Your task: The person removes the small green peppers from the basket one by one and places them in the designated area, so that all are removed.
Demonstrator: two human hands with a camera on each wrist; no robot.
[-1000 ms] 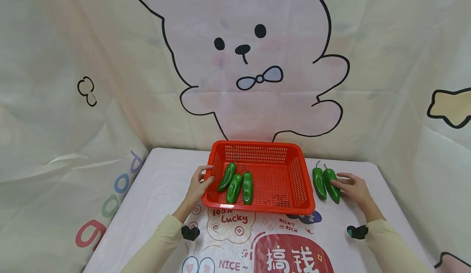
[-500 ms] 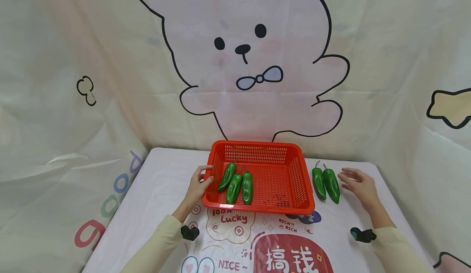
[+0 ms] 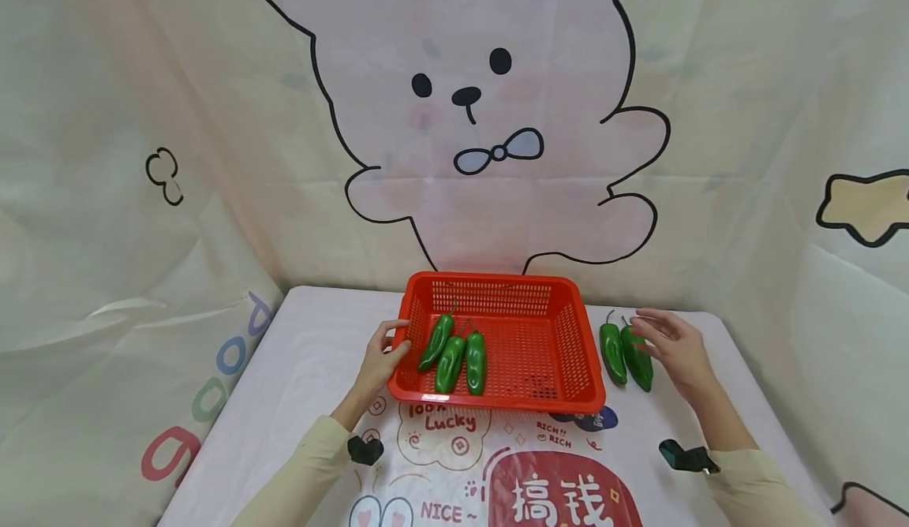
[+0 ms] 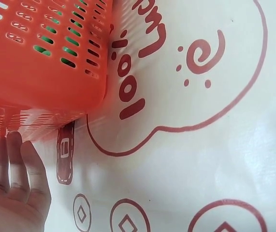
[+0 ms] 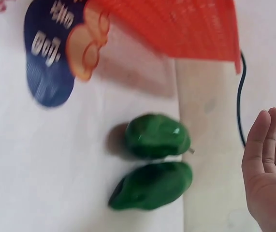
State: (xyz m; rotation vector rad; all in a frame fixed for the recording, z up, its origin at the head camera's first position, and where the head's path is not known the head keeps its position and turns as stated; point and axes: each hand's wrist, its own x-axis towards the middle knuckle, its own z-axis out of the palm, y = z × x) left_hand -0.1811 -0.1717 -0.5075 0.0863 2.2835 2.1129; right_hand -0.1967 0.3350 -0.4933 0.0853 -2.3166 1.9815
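A red plastic basket [image 3: 540, 353] with slotted walls stands at the back of the table. Inside, towards its left, lie three green peppers, one of them upright in view [image 3: 476, 363]. My left hand [image 3: 378, 360] touches the basket's left side; its straight fingers [image 4: 16, 166] meet the wall in the left wrist view. Two more green peppers lie right of the basket, a nearer one [image 3: 612, 355] and an outer one [image 3: 639, 369]. My right hand [image 3: 675, 345] hovers with extended fingers over the outer pepper, partly covering it in the head view, and holds nothing.
White table cloth [image 3: 334, 338] carries printed drawings and lettering. A cloth backdrop [image 3: 461, 219] with a cartoon bear rises behind the table. In the right wrist view a dark cable [image 5: 239, 104] runs past the basket's corner.
The right hand's fingers came off the outer pepper and drew to the right, then moved back left and up over it. The left hand, basket and peppers look unmoved.
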